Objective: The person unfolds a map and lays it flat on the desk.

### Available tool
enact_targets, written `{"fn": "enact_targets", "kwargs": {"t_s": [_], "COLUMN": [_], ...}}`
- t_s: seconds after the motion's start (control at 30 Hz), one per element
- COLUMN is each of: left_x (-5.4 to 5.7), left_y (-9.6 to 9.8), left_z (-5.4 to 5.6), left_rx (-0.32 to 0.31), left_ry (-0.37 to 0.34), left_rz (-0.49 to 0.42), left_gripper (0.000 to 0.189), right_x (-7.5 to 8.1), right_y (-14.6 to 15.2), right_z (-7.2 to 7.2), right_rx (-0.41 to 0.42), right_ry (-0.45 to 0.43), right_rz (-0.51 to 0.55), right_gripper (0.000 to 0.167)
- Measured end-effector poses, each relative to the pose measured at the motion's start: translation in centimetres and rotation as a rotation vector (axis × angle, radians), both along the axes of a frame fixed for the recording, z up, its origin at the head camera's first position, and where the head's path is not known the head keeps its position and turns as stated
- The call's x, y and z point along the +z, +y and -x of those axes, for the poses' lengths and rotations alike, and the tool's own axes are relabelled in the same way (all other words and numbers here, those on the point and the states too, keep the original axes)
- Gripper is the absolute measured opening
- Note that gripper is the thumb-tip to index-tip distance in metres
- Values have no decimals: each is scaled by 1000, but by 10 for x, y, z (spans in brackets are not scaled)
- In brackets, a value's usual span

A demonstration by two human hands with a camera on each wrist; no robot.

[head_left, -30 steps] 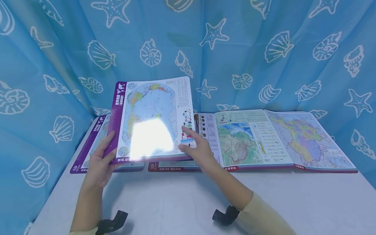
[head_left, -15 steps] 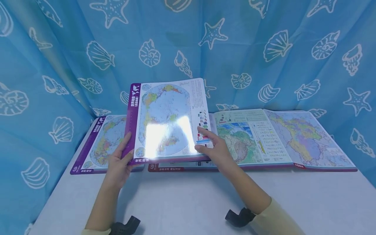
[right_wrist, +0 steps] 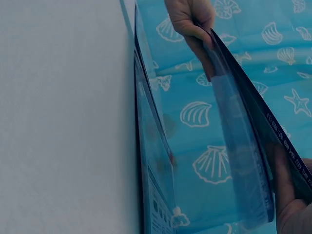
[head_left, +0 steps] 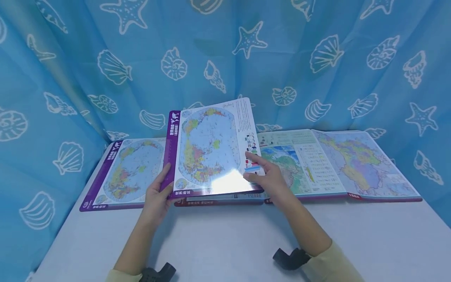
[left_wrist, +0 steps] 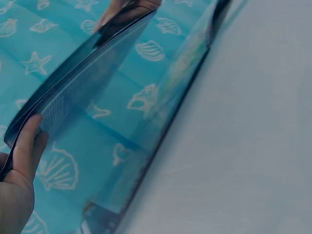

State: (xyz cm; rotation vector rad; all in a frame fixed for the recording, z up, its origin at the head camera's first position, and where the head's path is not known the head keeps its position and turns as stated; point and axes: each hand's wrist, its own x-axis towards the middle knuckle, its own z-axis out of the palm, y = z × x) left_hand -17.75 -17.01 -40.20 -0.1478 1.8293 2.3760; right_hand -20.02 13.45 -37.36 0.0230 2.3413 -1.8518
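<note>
A glossy world map (head_left: 211, 145) with a purple left border is held up at a tilt over the table. My left hand (head_left: 156, 201) grips its lower left edge, thumb on the front and fingers beneath. At the lower right edge my right hand (head_left: 273, 180) pinches it, thumb and forefinger on the printed face. In the right wrist view the held map (right_wrist: 239, 117) shows separate layers, parted near my right hand (right_wrist: 292, 209). Behind it on the left lies a similar purple-edged world map (head_left: 134, 172). A panel with a dark red label strip (head_left: 218, 201) is partly hidden below the held map.
To the right, a green relief map panel (head_left: 285, 156) and a pastel-coloured political map panel (head_left: 363, 164) lie side by side along the back of the white table (head_left: 225, 243). A blue curtain (head_left: 225, 47) with shells and starfish hangs directly behind.
Both hands have carried the held world map to the right, uncovering more of the left map and covering part of the relief panel. Its glare patch has shifted toward the lower right.
</note>
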Motion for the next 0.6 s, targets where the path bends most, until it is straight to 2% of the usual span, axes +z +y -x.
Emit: {"fn": "enact_targets", "kwargs": {"t_s": [0.13, 0.4, 0.6], "left_x": [-6, -15, -21], "left_y": [5, 11, 12], "left_z": [2, 5, 6], "left_rx": [-9, -8, -15], "left_ry": [2, -12, -9], "left_rz": [-15, 44, 38], "left_gripper": [61, 61, 61], "right_x": [4, 12, 21], "right_y": [8, 24, 32], "right_z": [2, 4, 2], "right_rx": [15, 45, 59], "right_ry": [5, 25, 28], "right_rz": [-9, 47, 51], "right_gripper": [60, 62, 62]}}
